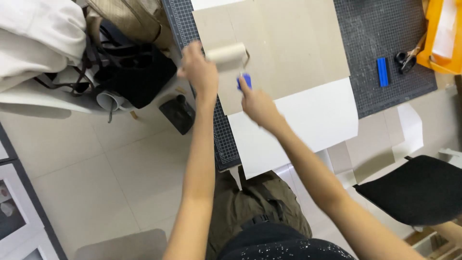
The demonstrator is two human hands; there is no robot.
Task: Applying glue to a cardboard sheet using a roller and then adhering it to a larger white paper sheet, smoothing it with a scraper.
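Note:
My right hand (257,103) grips the blue handle of a small paint roller (227,53), whose pale foam cylinder rests on a grey cardboard sheet (288,43). At the sheet's left edge, my left hand (198,70) is blurred and touches or hovers at the roller's left end; what it grips, if anything, is unclear. The cardboard lies over a white paper sheet (308,125), both on a dark gridded cutting mat (385,48).
A blue block (382,71) and black-handled scissors (407,58) lie on the mat at right, near an orange tray (435,38). Bags and cloth (120,58) pile up at left on the tiled floor. A black chair seat (418,190) is at right.

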